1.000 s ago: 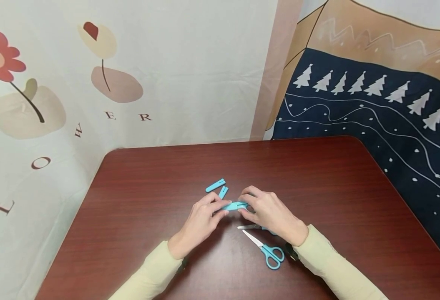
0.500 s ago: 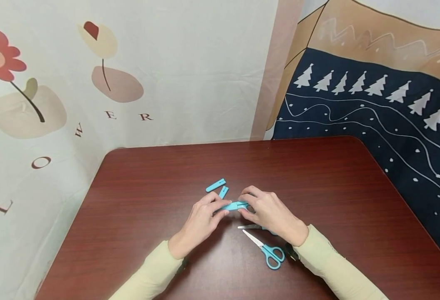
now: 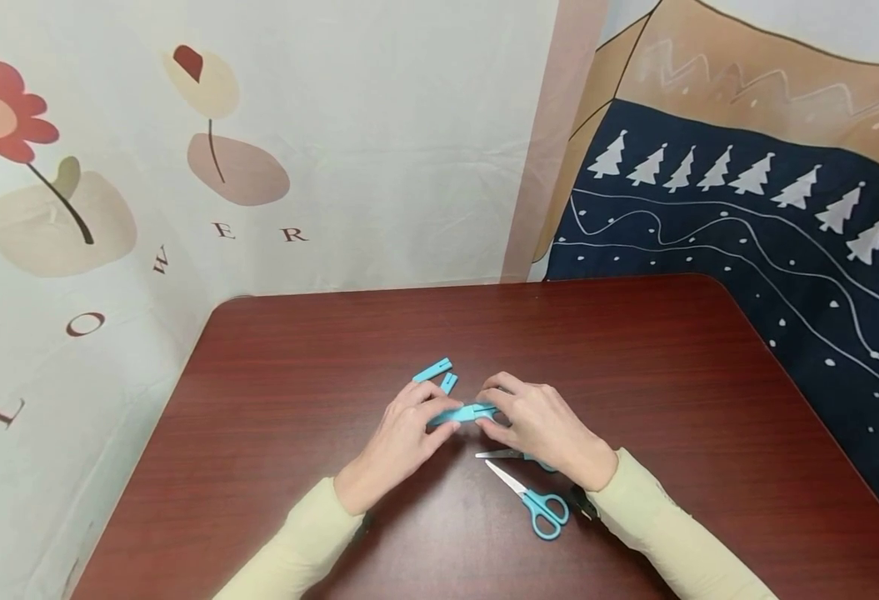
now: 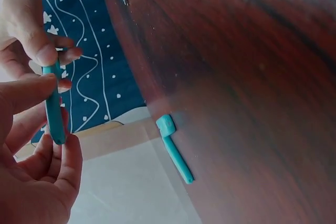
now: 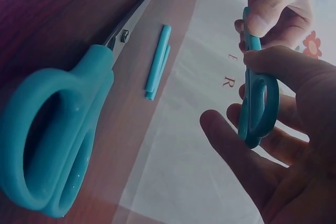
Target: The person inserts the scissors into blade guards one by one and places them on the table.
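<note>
Near the middle of the table, my left hand point(image 3: 397, 429) pinches a light-blue blade cover point(image 3: 450, 414) between thumb and fingers. The cover sits over the blades of a pair of scissors, hiding them. My right hand point(image 3: 544, 421) holds these scissors by their blue handle point(image 5: 272, 103), thumb on one side and fingers on the other. In the left wrist view the held cover point(image 4: 55, 114) appears edge-on. Two matching covers, a farther one point(image 3: 433, 369) and a nearer one point(image 3: 449, 383), lie beyond my left hand, partly hidden by it.
Uncovered scissors point(image 3: 546, 512) lie on the brown table point(image 3: 304, 350) below my right hand, blades pointing up-left. Another pair point(image 3: 499, 454) lies partly beneath that hand. Printed cloths, one pale point(image 3: 409, 167) and one dark blue point(image 3: 709, 217), hang behind the table.
My left fingers have shifted slightly on the blade cover, and that hand now hides more of the farther loose cover. My right hand keeps its hold on the scissors.
</note>
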`<control>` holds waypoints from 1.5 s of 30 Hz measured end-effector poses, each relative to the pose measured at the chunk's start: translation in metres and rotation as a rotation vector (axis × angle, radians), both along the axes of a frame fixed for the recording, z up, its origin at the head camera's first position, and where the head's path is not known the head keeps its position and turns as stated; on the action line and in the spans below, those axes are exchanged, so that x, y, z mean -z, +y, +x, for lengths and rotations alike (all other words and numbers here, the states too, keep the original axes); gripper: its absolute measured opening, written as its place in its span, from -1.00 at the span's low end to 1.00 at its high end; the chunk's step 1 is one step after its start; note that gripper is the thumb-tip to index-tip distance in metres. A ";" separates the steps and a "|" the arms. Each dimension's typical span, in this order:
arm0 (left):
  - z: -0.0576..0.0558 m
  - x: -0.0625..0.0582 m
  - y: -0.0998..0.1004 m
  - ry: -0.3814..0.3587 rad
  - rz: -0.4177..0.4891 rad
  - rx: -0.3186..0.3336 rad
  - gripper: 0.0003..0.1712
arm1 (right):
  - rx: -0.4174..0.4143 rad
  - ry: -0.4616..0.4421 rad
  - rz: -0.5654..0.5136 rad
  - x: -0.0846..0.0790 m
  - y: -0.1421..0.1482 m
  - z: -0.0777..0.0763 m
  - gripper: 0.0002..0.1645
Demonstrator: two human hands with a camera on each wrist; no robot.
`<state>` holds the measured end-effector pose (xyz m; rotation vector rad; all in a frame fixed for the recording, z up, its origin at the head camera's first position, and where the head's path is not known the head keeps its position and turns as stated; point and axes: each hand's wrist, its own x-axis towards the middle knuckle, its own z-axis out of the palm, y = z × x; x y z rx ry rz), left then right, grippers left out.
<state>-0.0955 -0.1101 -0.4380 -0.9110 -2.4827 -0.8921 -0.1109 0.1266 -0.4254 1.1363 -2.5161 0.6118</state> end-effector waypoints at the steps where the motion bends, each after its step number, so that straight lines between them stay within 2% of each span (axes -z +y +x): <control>1: 0.000 0.000 -0.001 0.000 -0.005 0.002 -0.74 | 0.001 0.004 0.005 0.000 0.000 0.000 -0.68; 8: 0.000 0.000 -0.004 -0.011 -0.006 -0.004 -0.73 | 0.013 -0.006 0.013 0.001 -0.003 -0.001 -0.65; 12: 0.000 -0.001 -0.005 -0.025 -0.010 -0.025 -0.73 | 0.026 -0.039 0.024 -0.001 -0.004 -0.001 -0.53; 18: -0.003 -0.006 -0.010 -0.043 -0.038 -0.080 -0.74 | 0.052 -0.122 0.029 -0.007 0.005 -0.002 -0.27; 24: -0.009 -0.010 -0.024 -0.095 -0.017 -0.160 -0.72 | 0.110 -0.142 0.056 -0.014 0.021 -0.004 -0.23; 30: -0.019 -0.012 -0.044 -0.143 -0.019 -0.210 -0.74 | 0.179 -0.153 0.085 -0.018 0.040 -0.005 -0.23; 37: -0.036 -0.013 -0.069 -0.174 -0.083 -0.268 -0.77 | 0.223 -0.178 0.115 -0.013 0.058 -0.004 -0.20; 41: -0.047 -0.011 -0.084 -0.196 -0.125 -0.276 -0.77 | 0.242 -0.183 0.121 -0.010 0.065 -0.002 -0.19; 45: -0.058 -0.008 -0.098 -0.236 -0.118 -0.255 -0.78 | 0.257 -0.188 0.125 -0.008 0.071 -0.001 -0.21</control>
